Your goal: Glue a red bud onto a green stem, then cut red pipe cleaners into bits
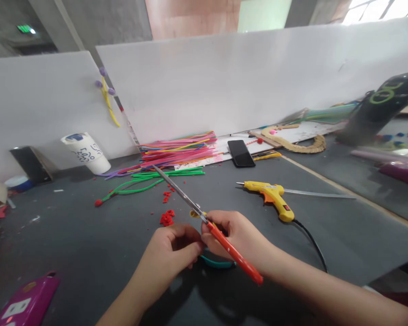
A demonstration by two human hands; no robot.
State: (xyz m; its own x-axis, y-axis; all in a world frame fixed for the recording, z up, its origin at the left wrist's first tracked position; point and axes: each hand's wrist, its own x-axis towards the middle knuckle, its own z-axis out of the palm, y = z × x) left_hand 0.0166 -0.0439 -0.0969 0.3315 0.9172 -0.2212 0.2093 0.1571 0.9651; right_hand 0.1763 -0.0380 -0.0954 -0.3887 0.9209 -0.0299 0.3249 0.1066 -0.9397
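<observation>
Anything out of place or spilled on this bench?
Red scraps lie scattered on the mat ahead of the left hand. The paper cup by the left partition leans over instead of standing upright. The glue gun lies on its side, right of the scissors held in the right hand. Nothing looks damaged.

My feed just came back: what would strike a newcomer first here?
The orange-handled scissors at centre front, gripped in the right hand with blades aimed up-left, left hand close beside. Next, the yellow glue gun lying to the right, and the bright sticks piled against the white partition.
</observation>
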